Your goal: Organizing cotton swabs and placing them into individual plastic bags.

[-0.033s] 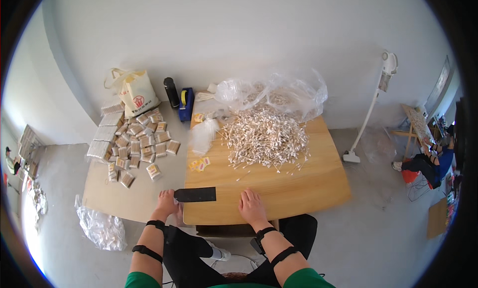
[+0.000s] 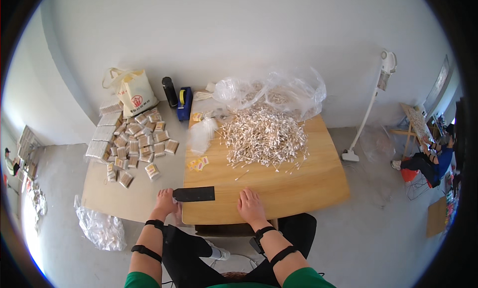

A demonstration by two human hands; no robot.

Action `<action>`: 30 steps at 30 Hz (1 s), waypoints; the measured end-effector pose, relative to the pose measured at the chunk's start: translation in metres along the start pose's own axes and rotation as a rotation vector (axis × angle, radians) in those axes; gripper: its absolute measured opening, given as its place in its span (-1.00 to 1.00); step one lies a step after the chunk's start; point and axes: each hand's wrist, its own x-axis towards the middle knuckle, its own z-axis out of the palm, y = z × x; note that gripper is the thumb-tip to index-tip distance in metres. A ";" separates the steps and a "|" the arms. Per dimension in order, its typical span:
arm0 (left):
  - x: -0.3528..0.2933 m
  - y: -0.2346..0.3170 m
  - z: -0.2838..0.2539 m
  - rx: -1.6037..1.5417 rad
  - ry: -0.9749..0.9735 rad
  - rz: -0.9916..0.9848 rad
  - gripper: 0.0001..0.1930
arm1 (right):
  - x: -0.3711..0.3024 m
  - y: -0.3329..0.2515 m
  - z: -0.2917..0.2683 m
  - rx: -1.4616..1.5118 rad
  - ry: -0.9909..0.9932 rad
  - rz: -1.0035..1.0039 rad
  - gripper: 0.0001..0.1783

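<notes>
A: Looking down at the wooden table [image 2: 308,188]. Left hand [image 2: 165,202] pinching the left end of a flat black strip [image 2: 194,194], right at the table's near left corner.

B: Confirming. Fingers closed on that end, strip lying flat on the wood, long axis running along the table's near edge, left to right.

A: And the right hand [image 2: 251,206]?

B: Resting palm down on the table's near edge, fingers loosely spread, holding nothing. Sitting just beyond the strip's free right end, not touching it.

A: So, strip stretching from the left hand toward the right one. Left already gripping; right close by but apart.

B: Moving up the table: big heap of cotton swabs [image 2: 264,136] covering the middle, well beyond both hands, roughly straight ahead of the right one.

A: Crumpled clear plastic bag [image 2: 279,91] at the table's far edge, behind the heap. A few small yellow packets [image 2: 198,163] near the table's left edge, between heap and strip.

B: Left of the table, lower grey surface [image 2: 149,193] carrying a scatter of small wrapped packs [image 2: 139,143], plus a cream tote bag [image 2: 133,93], a dark bottle [image 2: 170,92] and a blue tape dispenser [image 2: 184,103] toward its far side.

A: Another clear bag [image 2: 102,228] lying on the floor, left of the table.
</notes>
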 end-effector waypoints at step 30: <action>0.016 0.023 -0.022 0.262 0.076 0.212 -0.57 | 0.000 0.003 0.007 0.031 -0.060 0.004 -0.69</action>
